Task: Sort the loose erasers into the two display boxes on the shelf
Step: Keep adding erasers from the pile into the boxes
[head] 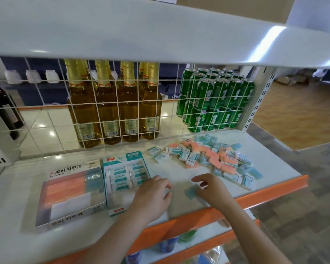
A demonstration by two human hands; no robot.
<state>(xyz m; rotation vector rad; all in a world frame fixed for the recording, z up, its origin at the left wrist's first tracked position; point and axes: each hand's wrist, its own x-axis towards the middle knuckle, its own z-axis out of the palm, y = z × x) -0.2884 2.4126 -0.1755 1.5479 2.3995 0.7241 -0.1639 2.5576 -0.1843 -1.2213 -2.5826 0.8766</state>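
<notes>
Two display boxes stand on the white shelf (179,174). The left box (72,189) shows pink, blue and white erasers. The teal box (125,174) beside it holds white erasers in teal sleeves. A pile of loose erasers (213,159), pink, blue and white-sleeved, lies at the right. My right hand (212,191) pinches a blue eraser (190,193) just above the shelf's front. By the teal box's right edge hovers my left hand (152,195) with its fingers curled. Whether it holds anything is hidden.
A white wire grid (122,111) backs the shelf, with amber bottles (107,103) and green cans (217,100) behind it. An upper shelf (160,31) overhangs close above. The orange front edge (265,195) runs below my hands. Two stray white-sleeved erasers (157,154) lie left of the pile.
</notes>
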